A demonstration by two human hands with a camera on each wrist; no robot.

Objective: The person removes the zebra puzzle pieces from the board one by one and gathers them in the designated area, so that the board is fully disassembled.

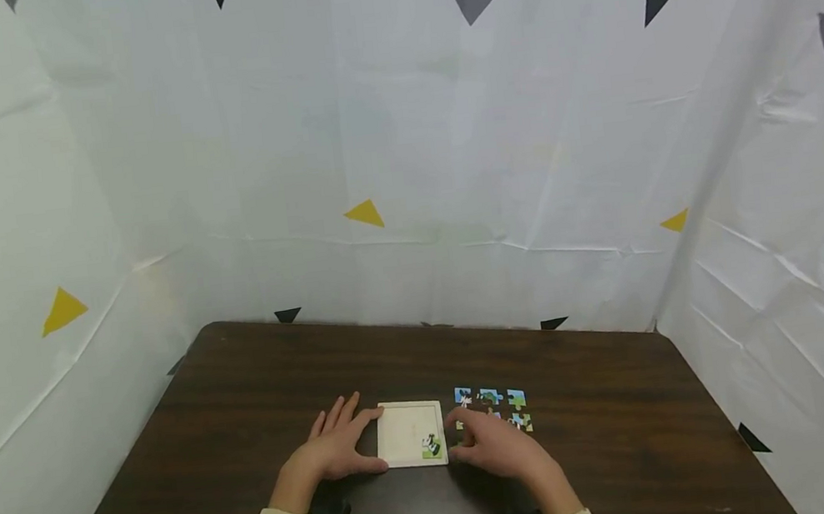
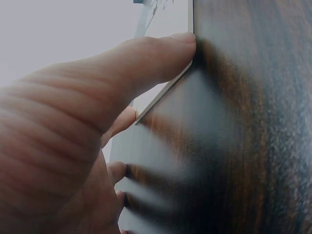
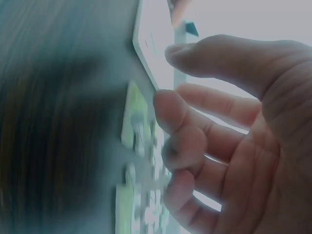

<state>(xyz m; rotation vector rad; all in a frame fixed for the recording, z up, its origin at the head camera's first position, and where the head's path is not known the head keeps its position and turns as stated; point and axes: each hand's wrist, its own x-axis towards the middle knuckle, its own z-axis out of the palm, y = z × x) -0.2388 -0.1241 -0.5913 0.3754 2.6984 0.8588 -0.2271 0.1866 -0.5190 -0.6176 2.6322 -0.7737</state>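
A pale, shallow puzzle tray (image 1: 406, 429) lies on the dark wooden table. One jigsaw piece with a panda picture (image 1: 431, 446) sits in its lower right corner. My left hand (image 1: 337, 449) spreads over the tray's left side, thumb and index finger touching its edge. In the left wrist view the thumb (image 2: 165, 56) rests on the tray's rim. Just right of the tray is my right hand (image 1: 498, 442), with loosely bent fingers and the thumb apart from them. Nothing shows between its fingers in the right wrist view, where a green puzzle piece (image 3: 134, 117) lies beyond the fingertips.
Several loose jigsaw pieces (image 1: 516, 398) lie in rows right of the tray, partly hidden by my right hand. The brown table (image 1: 281, 371) extends to both sides. White sheeting (image 1: 398, 124) with coloured triangles stands behind and beside it.
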